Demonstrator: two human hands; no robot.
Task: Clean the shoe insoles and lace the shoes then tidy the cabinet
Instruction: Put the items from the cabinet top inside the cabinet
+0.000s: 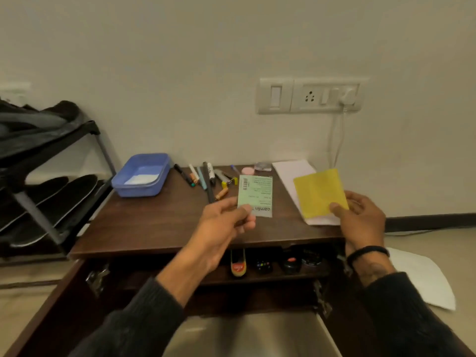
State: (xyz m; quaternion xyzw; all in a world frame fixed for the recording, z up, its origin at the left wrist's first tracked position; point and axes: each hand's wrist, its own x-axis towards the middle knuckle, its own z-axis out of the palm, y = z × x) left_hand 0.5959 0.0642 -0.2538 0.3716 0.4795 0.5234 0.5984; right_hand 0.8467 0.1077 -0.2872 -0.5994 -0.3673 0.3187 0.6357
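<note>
Over the dark wooden cabinet (144, 228) top, the left hand (226, 222) pinches a pale green Camlin packet (257, 194) by its near corner, while the right hand (360, 217) grips a yellow sheet (318, 193) above white papers (291, 171). Pens and markers (206, 179) lie beside a blue plastic tub (141, 176). Black insoles (51, 199) rest on the shoe rack (36, 212) at left. Both cabinet doors stand open.

Yellow paper (318, 193), pale green card (255, 195), blue tray (141, 173).
</note>
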